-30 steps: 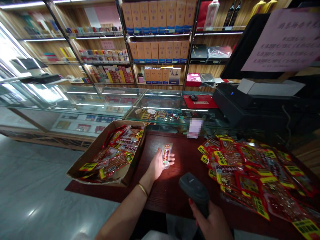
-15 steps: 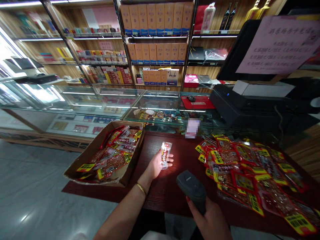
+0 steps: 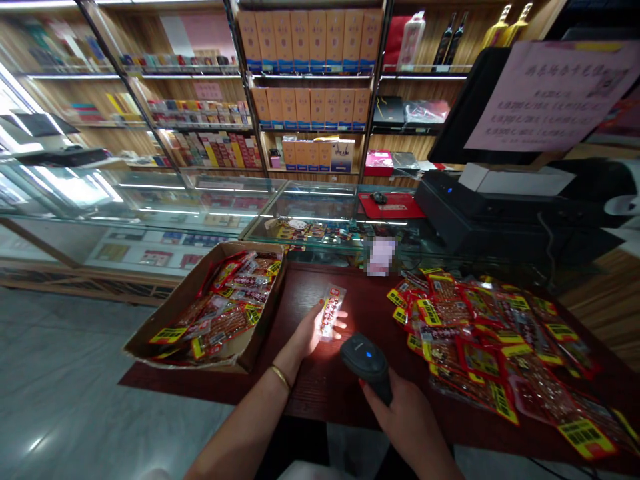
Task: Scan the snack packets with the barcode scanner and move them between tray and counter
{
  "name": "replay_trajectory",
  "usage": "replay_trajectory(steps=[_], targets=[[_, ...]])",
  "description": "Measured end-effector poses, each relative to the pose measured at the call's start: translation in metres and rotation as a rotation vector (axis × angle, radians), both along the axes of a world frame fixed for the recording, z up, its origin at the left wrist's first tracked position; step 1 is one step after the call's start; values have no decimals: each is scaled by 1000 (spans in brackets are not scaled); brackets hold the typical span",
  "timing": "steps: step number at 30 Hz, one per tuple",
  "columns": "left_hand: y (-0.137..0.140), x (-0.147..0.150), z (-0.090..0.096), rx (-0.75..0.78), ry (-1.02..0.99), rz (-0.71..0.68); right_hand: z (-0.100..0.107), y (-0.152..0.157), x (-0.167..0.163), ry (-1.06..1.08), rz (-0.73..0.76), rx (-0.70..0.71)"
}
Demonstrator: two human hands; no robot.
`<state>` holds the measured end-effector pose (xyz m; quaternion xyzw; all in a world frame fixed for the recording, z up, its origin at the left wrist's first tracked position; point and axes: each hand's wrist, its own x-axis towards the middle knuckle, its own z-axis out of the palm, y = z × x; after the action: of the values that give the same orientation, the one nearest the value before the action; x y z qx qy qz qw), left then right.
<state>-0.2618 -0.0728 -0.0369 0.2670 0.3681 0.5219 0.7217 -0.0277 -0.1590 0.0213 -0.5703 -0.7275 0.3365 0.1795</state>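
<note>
My left hand (image 3: 311, 331) holds a small clear-and-red snack packet (image 3: 331, 312) above the dark red table, its printed face turned up and lit by a bright patch of light. My right hand (image 3: 400, 407) is wrapped round the handle of a black barcode scanner (image 3: 364, 363), whose head points toward the packet. A blue light glows on top of the scanner. To the left stands a shallow cardboard box (image 3: 257, 340) with several similar red and yellow packets in it. A heap of snack packets (image 3: 480, 333) lies on the table to the right.
Behind the table (image 3: 320, 390) runs a glass display counter (image 3: 210, 193). A black monitor (image 3: 470, 107) with a pink paper sign stands at the right. A mouse (image 3: 379, 198) rests on a red mat (image 3: 414, 208). Shelves with boxes and bottles line the back wall.
My right hand has brought the scanner up and left, closer to the packet, and a blue light now shows on it. The left hand keeps the packet nearly in place.
</note>
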Motion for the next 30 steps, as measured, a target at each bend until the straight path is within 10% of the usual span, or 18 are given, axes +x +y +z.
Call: replay_trajectory(steps=[12,20,30], targets=[[1,2,2,14,6,-25,8,-7,12,11,-3,19],[6,11,5,-52,111,158,-48,10,7,806,-250,-328],[92,148,53,574,641,-388,-78,4,30,1174,-232,-381]])
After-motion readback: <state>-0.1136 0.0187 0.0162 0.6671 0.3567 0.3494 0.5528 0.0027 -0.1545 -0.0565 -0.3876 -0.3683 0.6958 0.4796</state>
